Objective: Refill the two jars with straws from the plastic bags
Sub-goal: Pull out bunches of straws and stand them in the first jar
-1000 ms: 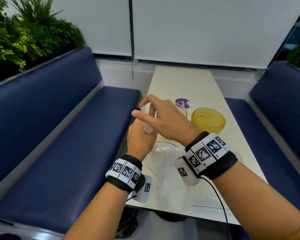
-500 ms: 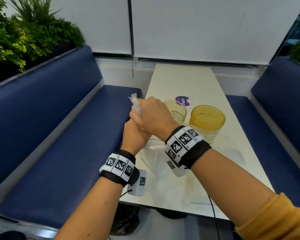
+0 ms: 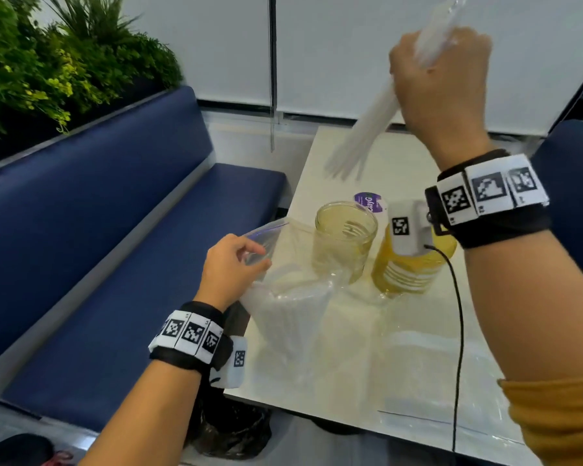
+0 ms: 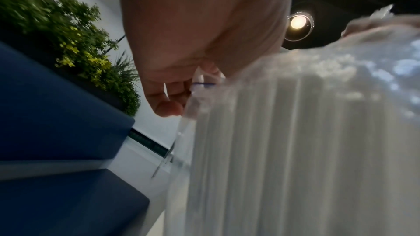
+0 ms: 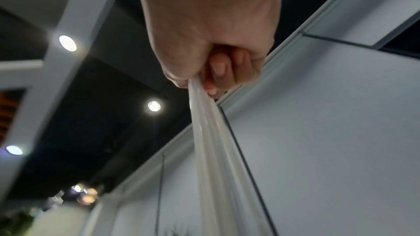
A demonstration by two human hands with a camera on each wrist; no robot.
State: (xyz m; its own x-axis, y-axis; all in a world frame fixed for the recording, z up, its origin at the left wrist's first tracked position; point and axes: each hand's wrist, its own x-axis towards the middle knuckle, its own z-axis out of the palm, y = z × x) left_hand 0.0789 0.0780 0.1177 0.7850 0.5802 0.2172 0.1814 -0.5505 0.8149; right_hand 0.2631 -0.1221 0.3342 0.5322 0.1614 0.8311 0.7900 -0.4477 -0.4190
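My right hand (image 3: 441, 82) is raised high over the table and grips a bundle of white straws (image 3: 364, 136) that slants down to the left; in the right wrist view the straws (image 5: 216, 150) run out of the fist (image 5: 213, 71). My left hand (image 3: 236, 267) holds the open mouth of a clear plastic bag (image 3: 293, 317) at the table's left edge; more straws (image 4: 295, 150) fill it. An open clear jar (image 3: 344, 240) stands beside a yellow jar (image 3: 408, 274) with its lid on, partly hidden by my right wrist.
A purple round label (image 3: 367, 201) lies behind the jars. Another flat clear bag (image 3: 428, 381) lies on the white table (image 3: 344, 153) near its front edge. Blue benches (image 3: 115, 247) flank the table, with plants (image 3: 48, 68) behind the left one.
My right hand has pulled a bundle of straws out of the bag and lifted it up and to the right. My left hand stays at the bag's mouth.
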